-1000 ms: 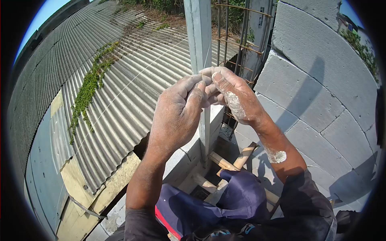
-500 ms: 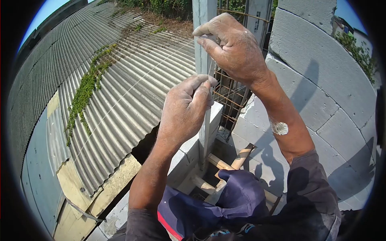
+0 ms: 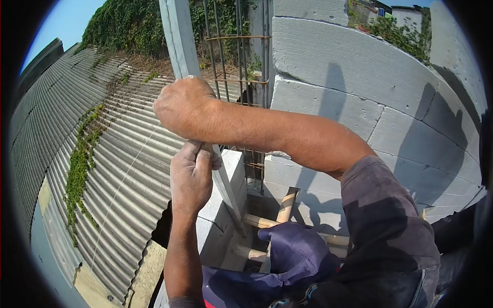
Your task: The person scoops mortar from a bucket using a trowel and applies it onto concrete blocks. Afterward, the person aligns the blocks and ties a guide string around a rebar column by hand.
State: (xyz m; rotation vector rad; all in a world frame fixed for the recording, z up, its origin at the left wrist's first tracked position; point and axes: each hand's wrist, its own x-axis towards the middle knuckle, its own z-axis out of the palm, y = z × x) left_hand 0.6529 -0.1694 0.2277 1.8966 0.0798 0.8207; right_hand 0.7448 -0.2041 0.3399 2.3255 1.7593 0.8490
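Note:
A grey upright post (image 3: 179, 43) stands in front of me, with a thin string (image 3: 123, 179) running from near it down to the lower left over the roof. My right hand (image 3: 186, 108) is at the post, its back towards me and its fingers hidden. Just below it, my left hand (image 3: 192, 172) is closed in a pinch beside the post, thumb against the fingers. What the left hand pinches is too small to make out. White dust covers the left fingers.
Corrugated roofing (image 3: 118, 205) with creeping plants (image 3: 82, 169) lies to the left. A steel rebar cage (image 3: 239, 56) rises behind the post. Light grey block wall (image 3: 328, 66) curves along the right. Below are bamboo poles (image 3: 286, 208) and a low block wall (image 3: 208, 210).
The right hand has moved left across the front of the post, its forearm now crossing above the left hand. The view has turned right, so the post and both hands appear further left.

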